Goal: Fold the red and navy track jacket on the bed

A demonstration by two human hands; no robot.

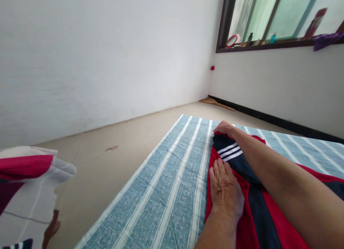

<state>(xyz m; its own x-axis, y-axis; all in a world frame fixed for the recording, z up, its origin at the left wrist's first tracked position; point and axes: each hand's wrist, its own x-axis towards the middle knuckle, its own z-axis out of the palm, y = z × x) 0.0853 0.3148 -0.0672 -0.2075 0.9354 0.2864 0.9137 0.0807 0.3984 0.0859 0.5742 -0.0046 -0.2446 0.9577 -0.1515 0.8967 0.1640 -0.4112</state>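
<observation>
A red and navy garment [263,206] with three white stripes lies spread on a striped blue-green and white cloth [161,191]. My left hand [225,186] rests flat on its red part just below the stripes, fingers stretched forward and close together. Farther off, my right hand [224,127] is curled over the garment's upper left corner, closed on the red edge there. Part of the right hand's fingers is hidden from me. My right forearm crosses over the garment and covers some of it.
At lower left sits a white bundle [32,209] with red cloth [24,166] on it. A thin loop [111,148] lies on the tiled floor. A straw-coloured broom-like item [215,102] is in the corner. The window sill [268,45] holds a round red mirror [231,41] and bottles.
</observation>
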